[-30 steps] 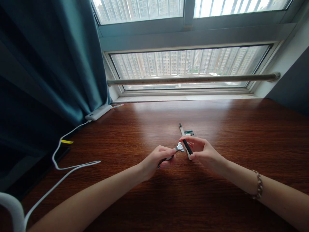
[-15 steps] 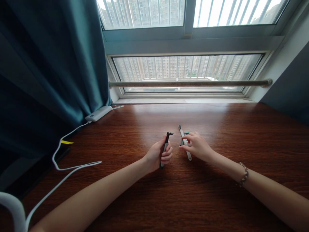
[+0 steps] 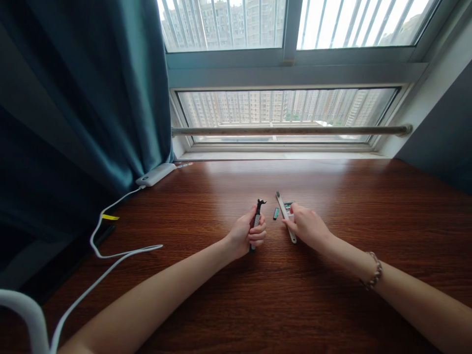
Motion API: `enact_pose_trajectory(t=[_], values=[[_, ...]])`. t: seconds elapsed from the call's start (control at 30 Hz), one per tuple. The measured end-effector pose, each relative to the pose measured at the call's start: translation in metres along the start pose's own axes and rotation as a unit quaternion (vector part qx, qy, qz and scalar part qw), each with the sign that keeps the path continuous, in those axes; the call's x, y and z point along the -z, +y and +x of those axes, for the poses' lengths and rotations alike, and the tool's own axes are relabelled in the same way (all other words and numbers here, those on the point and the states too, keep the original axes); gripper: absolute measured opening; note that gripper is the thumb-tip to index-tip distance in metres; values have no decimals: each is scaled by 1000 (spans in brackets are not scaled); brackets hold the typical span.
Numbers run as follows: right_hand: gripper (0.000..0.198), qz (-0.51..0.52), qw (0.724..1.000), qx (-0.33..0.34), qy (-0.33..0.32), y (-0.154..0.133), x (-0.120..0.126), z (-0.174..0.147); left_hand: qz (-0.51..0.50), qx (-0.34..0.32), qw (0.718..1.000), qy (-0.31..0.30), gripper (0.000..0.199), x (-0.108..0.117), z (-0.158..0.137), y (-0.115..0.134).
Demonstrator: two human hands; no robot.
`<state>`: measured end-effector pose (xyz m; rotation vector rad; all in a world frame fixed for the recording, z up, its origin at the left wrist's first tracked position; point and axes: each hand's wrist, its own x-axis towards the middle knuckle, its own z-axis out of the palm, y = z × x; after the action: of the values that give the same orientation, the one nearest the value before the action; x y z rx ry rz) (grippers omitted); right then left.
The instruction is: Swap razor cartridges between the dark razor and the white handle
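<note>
A window (image 3: pixel 236 76) beyond the wood-grain tabletop (image 3: pixel 391 211)'s far edge; left hand (image 3: pixel 246 233) clenched round a razor handle (image 3: pixel 257 220), right hand (image 3: pixel 310 225) half-curled, hold unclear.

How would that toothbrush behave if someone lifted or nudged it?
The toothbrush is probably fairly stiff, since its handle lies straight without sagging. Its slender shape suggests it would feel light. Nudged, it would likely slide quite easily, as the wood-grain tabletop looks smooth and shiny.

The left fingers (image 3: pixel 258 236) hold a razor handle (image 3: pixel 257 219) near a blade cartridge (image 3: pixel 276 213).
</note>
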<state>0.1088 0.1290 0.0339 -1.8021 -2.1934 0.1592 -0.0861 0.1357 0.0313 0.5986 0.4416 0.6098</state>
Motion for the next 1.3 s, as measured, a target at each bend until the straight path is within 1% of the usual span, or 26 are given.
enact_pose_trajectory(t=[0.1, 0.2, 0.27, 0.3, 0.37, 0.43, 0.53, 0.63, 0.7, 0.73, 0.8, 0.9, 1.03, 1.13, 1.2, 1.23, 1.3], values=[[18, 37, 999, -24, -15, 0, -6, -3, 26, -13, 1000, 5, 42, -2, -1, -2], [9, 51, 998, -28, -8, 1, -5, -1, 96, -51, 994, 27, 38, -5, -2, -6], [2, 63, 998, -25, 10, 4, 2, -4, 171, -90, 980, 46, 34, -6, -2, -7], [5, 70, 997, -19, 28, 7, 7, -7, 213, -113, 969, 55, 32, -7, -2, -8], [11, 93, 992, 10, 84, 15, 14, -16, 295, -161, 939, 74, 31, -8, -2, -9], [12, 111, 985, 49, 124, 28, 17, -28, 372, -200, 901, 94, 32, -9, -3, -10], [11, 92, 980, 117, 135, 52, 12, -44, 479, -234, 837, 126, 31, -11, -6, -13], [15, 27, 961, 223, 163, 71, 4, -52, 573, -257, 761, 160, 31, -13, -9, -17], [15, 14, 947, 258, 188, 78, 3, -53, 616, -264, 721, 176, 31, -13, -9, -19], [14, 17, 946, 262, 191, 80, 4, -54, 630, -263, 708, 180, 31, -12, -9, -19], [16, 25, 950, 255, 179, 80, 6, -55, 644, -258, 697, 181, 31, -10, -8, -20], [25, 35, 959, 239, 152, 80, 8, -56, 652, -253, 693, 175, 29, -7, -6, -21], [29, 28, 958, 242, 148, 79, 7, -55, 662, -254, 689, 149, 25, -7, -8, -21], [31, -13, 967, 192, 169, 80, 5, -53, 671, -266, 682, 118, 22, -7, -10, -23], [31, -17, 970, 161, 181, 80, 5, -52, 674, -279, 676, 105, 19, -7, -12, -24], [31, -7, 970, 159, 182, 79, 5, -52, 676, -285, 672, 103, 19, -7, -12, -25], [30, 25, 966, 191, 172, 79, 6, -53, 680, -290, 666, 101, 17, -6, -13, -25]])
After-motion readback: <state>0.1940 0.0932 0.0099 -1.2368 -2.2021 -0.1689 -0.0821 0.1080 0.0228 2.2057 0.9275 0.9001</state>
